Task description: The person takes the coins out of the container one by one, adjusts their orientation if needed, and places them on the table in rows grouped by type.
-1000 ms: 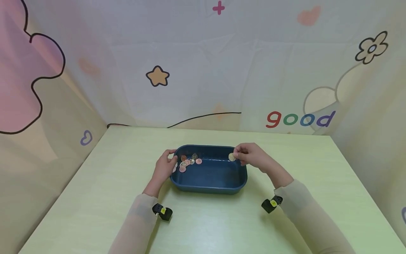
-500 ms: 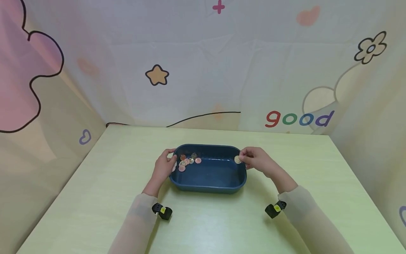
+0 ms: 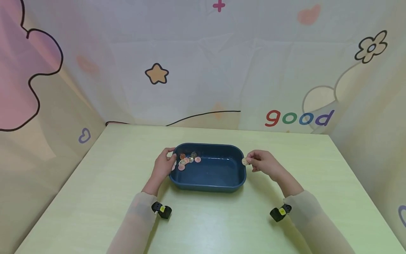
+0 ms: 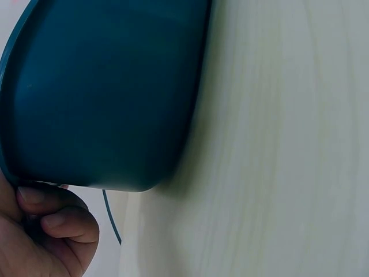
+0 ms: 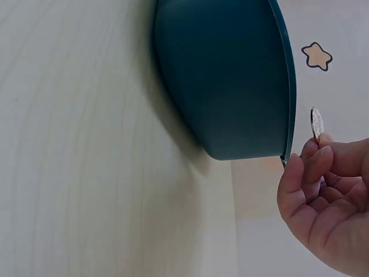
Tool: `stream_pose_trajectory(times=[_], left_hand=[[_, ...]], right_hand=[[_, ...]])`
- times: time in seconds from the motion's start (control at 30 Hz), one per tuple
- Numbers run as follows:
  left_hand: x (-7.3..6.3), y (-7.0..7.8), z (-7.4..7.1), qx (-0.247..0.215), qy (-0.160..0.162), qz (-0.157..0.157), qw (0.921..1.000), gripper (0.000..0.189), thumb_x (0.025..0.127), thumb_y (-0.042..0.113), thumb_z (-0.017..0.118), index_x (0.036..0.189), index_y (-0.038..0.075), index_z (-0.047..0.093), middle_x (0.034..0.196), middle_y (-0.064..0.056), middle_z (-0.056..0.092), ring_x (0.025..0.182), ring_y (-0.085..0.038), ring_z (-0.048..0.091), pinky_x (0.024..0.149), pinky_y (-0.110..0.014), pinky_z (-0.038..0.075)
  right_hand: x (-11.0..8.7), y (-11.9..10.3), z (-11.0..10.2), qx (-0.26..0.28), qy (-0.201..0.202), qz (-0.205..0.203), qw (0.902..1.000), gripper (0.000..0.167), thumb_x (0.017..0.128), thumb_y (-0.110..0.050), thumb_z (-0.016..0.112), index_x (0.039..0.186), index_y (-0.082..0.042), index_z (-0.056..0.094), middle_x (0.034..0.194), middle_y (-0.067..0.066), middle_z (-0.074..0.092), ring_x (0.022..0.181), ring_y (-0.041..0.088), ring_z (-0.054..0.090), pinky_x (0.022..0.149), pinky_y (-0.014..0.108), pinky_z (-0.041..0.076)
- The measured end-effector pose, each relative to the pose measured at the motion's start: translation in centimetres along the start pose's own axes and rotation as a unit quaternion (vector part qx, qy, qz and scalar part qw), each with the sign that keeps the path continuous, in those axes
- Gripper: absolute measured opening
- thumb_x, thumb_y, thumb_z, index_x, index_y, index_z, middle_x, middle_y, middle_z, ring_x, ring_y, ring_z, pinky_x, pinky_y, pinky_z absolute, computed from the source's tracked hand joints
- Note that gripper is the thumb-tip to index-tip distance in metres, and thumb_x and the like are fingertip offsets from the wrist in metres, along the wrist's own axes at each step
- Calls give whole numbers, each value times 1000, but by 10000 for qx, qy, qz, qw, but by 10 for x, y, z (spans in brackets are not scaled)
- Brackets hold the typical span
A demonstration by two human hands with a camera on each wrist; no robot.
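Note:
A dark blue rectangular basin (image 3: pixel 207 188) with rounded corners sits on the table. My left hand (image 3: pixel 163 165) grips its left end, thumb over the rim and curled fingers (image 4: pixel 69 222) against the outer wall. Several coins (image 3: pixel 187 161), copper and silvery, lie inside at the left, some partly covered by that thumb. At the right end, my right hand (image 3: pixel 263 163) pinches a gold-toned coin (image 3: pixel 244 161) between thumb and forefinger. The coin (image 5: pixel 316 122) stands on edge above the rim in the right wrist view, the other fingers curled beside the basin's corner.
The pale wood-grain table (image 3: pixel 209 222) extends around the basin on all sides. A printed cloth (image 3: pixel 203 70) with a star, a flower and the word "good" hangs behind and at both sides. A small black camera (image 3: pixel 280 213) is strapped to each wrist.
My right hand has moved right with the pinched coin, from over the basin's inside to its right rim. My left hand keeps its grip on the left end; the loose coins lie as before.

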State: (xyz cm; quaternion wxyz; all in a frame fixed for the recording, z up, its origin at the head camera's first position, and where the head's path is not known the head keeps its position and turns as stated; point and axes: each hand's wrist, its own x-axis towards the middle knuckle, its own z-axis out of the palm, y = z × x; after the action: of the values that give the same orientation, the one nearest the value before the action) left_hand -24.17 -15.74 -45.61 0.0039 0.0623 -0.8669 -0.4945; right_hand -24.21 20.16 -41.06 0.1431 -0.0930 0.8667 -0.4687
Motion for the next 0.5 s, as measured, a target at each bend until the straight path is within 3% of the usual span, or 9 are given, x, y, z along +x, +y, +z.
stream_pose_trajectory(times=[0.13,0.33,0.5], left_hand=[[0,0,0,35,9,36,10000,42,106,19,51,146,4,52,99,-27,73,66,-22,60,57,-24,40],[-2,2,0,82,1,3,10000,43,107,20,51,147,5,51,113,-29,72,82,-31,68,61,-22,42],[-1,0,-1,41,-2,35,10000,43,107,20,51,146,4,52,102,-28,73,66,-20,59,58,-24,40]], right_hand=[[-1,6,-2,15,60,20,10000,23,105,-9,53,115,11,59,90,9,58,74,15,51,72,26,55],[-4,13,-5,-50,154,173,9997,26,105,-11,54,118,11,58,95,13,60,75,16,52,72,24,54],[-5,19,-6,-125,220,380,9990,26,105,-12,54,118,10,59,95,14,59,75,16,51,71,23,54]])
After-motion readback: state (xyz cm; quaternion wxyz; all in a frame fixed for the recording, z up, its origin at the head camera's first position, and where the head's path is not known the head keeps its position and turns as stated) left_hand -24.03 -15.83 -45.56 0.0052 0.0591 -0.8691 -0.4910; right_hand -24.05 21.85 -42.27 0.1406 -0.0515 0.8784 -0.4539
